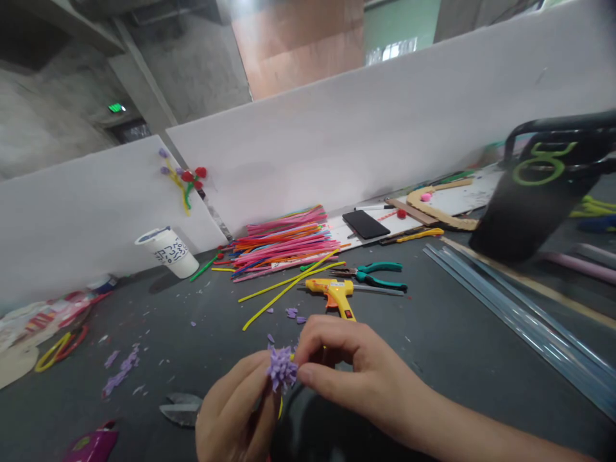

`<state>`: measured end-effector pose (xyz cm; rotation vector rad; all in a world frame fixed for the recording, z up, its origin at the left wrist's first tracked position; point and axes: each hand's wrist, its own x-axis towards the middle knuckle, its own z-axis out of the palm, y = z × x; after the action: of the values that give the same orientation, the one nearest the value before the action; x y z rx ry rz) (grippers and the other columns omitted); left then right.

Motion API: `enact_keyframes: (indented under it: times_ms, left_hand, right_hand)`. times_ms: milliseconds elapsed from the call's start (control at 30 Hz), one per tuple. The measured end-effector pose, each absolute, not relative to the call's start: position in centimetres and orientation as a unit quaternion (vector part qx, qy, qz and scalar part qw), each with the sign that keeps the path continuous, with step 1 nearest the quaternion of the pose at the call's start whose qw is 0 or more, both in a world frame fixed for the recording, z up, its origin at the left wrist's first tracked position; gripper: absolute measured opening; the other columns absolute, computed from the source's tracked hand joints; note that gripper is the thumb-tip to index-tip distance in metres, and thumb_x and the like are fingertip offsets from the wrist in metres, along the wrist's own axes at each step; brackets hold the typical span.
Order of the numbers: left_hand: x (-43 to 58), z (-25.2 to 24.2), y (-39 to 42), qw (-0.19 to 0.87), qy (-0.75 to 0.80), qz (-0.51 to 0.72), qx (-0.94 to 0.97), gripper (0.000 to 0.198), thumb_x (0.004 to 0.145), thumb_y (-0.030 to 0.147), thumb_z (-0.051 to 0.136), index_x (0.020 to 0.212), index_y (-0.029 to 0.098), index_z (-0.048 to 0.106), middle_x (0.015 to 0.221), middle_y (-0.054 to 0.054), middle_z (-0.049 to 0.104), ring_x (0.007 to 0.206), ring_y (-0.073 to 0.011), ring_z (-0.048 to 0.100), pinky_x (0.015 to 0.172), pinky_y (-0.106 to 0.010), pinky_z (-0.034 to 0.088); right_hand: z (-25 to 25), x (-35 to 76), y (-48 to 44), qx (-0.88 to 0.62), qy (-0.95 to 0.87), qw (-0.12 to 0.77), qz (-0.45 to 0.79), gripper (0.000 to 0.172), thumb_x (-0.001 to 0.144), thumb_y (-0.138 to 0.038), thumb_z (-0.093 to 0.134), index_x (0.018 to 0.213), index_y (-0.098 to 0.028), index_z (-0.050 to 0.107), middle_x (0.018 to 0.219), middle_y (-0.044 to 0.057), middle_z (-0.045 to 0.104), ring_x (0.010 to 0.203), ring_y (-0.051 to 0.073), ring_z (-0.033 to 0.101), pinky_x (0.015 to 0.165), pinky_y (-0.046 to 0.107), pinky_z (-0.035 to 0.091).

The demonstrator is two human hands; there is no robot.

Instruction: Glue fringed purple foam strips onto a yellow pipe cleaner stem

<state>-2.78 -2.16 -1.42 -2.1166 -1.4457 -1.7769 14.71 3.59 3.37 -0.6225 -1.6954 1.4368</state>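
Note:
A small purple flower [282,369] with many short pointed petals is held up in my left hand [235,410], its fingers closed around the base. A bit of yellow pipe cleaner [280,408] shows below it, probably the stem. At the flower's right side, my right hand [349,366] pinches with thumb and forefinger. Yellow shows at those fingertips and behind them, apparently pipe cleaner too; its exact hold is partly hidden. Purple scraps [292,313] lie just beyond. The yellow glue gun [334,292] rests on the table past my right hand.
Cutters [180,409] lie left of my left hand. Farther off are teal-handled pliers [380,274], bundled coloured pipe cleaners [283,247], a white cup [168,252] and a phone [366,224]. Clear glue sticks [520,314] and a black object [534,192] stand at right.

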Motion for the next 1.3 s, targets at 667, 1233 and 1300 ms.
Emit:
enact_keyframes:
  times_ms: [667, 1233, 1300]
  left_hand:
    - [-4.2, -2.7, -2.3, 0.048, -0.464, -0.514, -0.72, 0.051, 0.075, 0.003, 0.062, 0.116, 0.033, 0.064, 0.107, -0.003, 0.072, 0.088, -0.0213, 0.068, 0.074, -0.03, 0.054]
    - [-4.7, -0.8, -1.7, 0.13, -0.38, -0.448, -0.799, 0.036, 0.076, -0.004, 0.056, 0.108, 0.012, 0.063, 0.099, -0.011, 0.072, 0.085, -0.019, 0.069, 0.073, -0.026, 0.058]
    - [-4.6, -0.9, -1.7, 0.122, -0.382, -0.445, -0.801, 0.037, 0.076, -0.004, 0.056, 0.108, 0.012, 0.063, 0.099, -0.011, 0.072, 0.087, -0.0189, 0.069, 0.074, -0.027, 0.057]
  right_hand:
    - [3.1, 14.7, 3.5, -0.204, -0.685, 0.439, 0.543, 0.012, 0.077, -0.009, 0.061, 0.066, -0.015, 0.064, 0.068, -0.001, 0.055, 0.064, 0.011, 0.05, 0.059, 0.023, 0.04]
    - [3.4, 14.6, 3.8, -0.243, -0.67, 0.404, 0.574, 0.008, 0.072, -0.015, 0.058, 0.068, -0.013, 0.065, 0.071, 0.001, 0.056, 0.066, 0.013, 0.051, 0.061, 0.024, 0.041]
    - [3.4, 14.6, 3.8, -0.249, -0.666, 0.396, 0.581, 0.008, 0.071, -0.016, 0.059, 0.067, -0.013, 0.065, 0.071, 0.001, 0.056, 0.065, 0.013, 0.051, 0.06, 0.025, 0.04]
